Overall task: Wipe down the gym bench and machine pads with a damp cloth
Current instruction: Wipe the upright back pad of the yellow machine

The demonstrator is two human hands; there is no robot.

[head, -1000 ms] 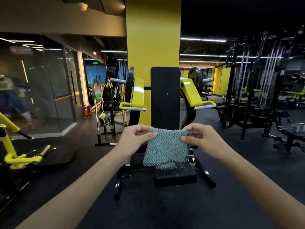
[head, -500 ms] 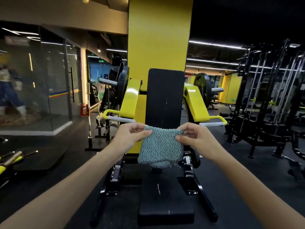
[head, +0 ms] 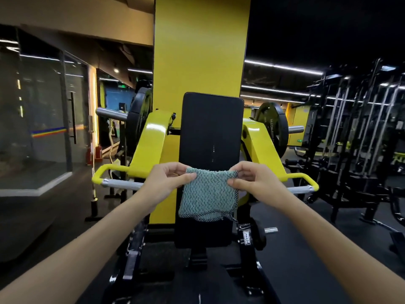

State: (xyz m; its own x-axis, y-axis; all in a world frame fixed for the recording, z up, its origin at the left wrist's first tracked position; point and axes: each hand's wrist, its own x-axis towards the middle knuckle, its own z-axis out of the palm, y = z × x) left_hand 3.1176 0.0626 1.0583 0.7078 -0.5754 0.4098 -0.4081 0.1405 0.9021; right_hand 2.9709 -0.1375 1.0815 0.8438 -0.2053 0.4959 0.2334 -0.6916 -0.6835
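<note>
Before the machine's upright black back pad [head: 211, 128], held in the air: one teal knitted cloth [head: 208, 194] with dark mesh edging, hanging flat from its top edge; whether it touches the pad cannot be told. Left hand [head: 165, 183]: thumb and fingers pinching the cloth's top left corner. Right hand [head: 257, 185]: thumb and fingers pinching the top right corner. Below the cloth: black seat pad [head: 203, 234]. Either side of the back pad: left lever arm [head: 151, 148] and right lever arm [head: 260, 145], both yellow, each ending in a chrome grip bar, the left grip bar [head: 122, 184] and right grip bar [head: 299, 189]. Behind each arm: a black weight plate, one on the left [head: 139, 119] and one on the right [head: 272, 126]. Behind the machine: yellow pillar [head: 201, 51]. Far left: glass wall [head: 37, 110] with a rainbow stripe. Far right: black racks [head: 355, 128] standing on the dark floor [head: 306, 249].
</note>
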